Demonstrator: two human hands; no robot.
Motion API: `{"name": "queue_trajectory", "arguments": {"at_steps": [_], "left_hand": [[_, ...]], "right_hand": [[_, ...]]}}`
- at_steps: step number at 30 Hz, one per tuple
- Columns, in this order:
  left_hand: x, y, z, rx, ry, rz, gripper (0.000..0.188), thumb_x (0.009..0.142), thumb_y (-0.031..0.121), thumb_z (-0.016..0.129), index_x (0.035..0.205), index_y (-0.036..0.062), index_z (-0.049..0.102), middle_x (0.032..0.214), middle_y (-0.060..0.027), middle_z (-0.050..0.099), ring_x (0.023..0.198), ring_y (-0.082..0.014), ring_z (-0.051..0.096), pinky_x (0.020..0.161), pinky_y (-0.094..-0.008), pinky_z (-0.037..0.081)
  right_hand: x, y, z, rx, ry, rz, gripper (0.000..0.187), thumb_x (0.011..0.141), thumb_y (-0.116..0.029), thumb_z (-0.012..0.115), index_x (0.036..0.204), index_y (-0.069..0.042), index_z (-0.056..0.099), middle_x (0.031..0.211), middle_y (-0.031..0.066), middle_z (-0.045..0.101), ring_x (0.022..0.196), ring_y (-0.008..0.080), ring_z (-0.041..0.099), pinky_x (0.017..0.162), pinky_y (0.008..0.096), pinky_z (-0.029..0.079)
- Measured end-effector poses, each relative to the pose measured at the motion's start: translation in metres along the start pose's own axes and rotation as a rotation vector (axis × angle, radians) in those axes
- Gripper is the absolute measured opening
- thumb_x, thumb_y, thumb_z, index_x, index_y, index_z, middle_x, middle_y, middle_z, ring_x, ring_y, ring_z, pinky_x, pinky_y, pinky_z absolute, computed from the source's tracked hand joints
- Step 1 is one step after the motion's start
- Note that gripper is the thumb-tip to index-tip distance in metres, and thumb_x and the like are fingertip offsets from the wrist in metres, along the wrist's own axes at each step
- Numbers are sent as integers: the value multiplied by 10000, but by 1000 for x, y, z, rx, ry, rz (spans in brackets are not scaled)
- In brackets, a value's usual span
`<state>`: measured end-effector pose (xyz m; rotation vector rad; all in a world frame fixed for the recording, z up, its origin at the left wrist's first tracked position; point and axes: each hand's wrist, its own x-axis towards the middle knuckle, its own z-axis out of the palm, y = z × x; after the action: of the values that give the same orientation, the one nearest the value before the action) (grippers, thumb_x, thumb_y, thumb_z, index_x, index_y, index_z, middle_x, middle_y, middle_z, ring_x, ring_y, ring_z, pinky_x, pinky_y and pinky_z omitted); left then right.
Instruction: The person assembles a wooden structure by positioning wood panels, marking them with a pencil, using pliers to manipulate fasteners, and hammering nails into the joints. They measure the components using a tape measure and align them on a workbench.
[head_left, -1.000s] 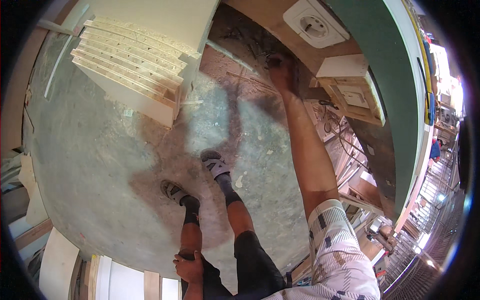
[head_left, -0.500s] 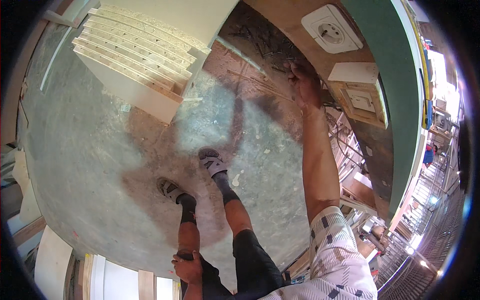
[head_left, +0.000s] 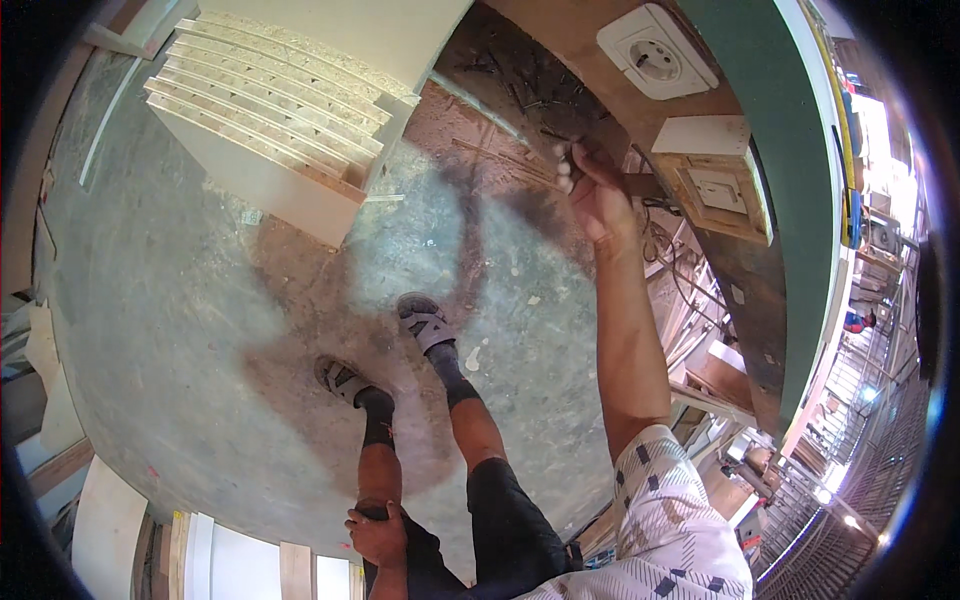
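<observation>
My right arm reaches forward beside the green-topped bench point(head_left: 750, 60). My right hand point(head_left: 600, 195) is off the floor near the bench's side, its fingers curled inward with pale spots at the tips. Whatever it may hold is too small to make out. Below it, dark nails or screws point(head_left: 535, 85) and thin wood strips point(head_left: 505, 160) lie about. My left hand point(head_left: 378, 538) is closed at my left knee, against a dark rounded patch point(head_left: 372, 511) that could be an object or the hem of my black shorts point(head_left: 505, 520).
A white socket point(head_left: 658, 60) and a wooden box with another socket point(head_left: 715, 190) are fixed to the bench side. Grooved pale boards point(head_left: 270, 110) stand stacked at the front left. Cables point(head_left: 665, 240) hang under the bench. Boards point(head_left: 105, 510) lean at the lower left.
My right hand has drawn slightly back toward me and turned, so more of the palm shows. My left hand and feet have stayed in place.
</observation>
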<state>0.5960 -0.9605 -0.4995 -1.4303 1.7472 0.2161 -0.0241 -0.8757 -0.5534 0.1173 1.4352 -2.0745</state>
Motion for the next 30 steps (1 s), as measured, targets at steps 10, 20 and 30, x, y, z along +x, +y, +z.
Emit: {"name": "queue_trajectory", "arguments": {"at_steps": [10, 20, 30], "left_hand": [[-3, 4, -6, -17, -7, -32, 851, 760, 559, 724, 1253, -89, 478, 1125, -289, 597, 981, -430, 666, 832, -504, 559], [-3, 0, -7, -101, 21, 14, 912, 760, 595, 719, 1300, -97, 470, 1154, -297, 595, 1015, -439, 662, 861, -499, 556], [-23, 34, -139, -538, -107, 617, 609, 862, 491, 688, 1136, -53, 672, 1094, -277, 681, 963, -433, 691, 864, -470, 544]], "right_hand": [[-77, 33, 50, 148, -115, 102, 312, 909, -11, 667, 1209, 6, 587, 1038, 158, 688, 897, 238, 698, 809, 357, 582], [-129, 0, 78, 109, -118, 107, 246, 885, -23, 699, 1119, -5, 626, 991, 101, 679, 828, 186, 657, 769, 336, 550], [-294, -160, 147, 308, -145, 123, 200, 931, -51, 671, 1125, -8, 656, 1002, 113, 705, 807, 200, 703, 733, 328, 594]]}}
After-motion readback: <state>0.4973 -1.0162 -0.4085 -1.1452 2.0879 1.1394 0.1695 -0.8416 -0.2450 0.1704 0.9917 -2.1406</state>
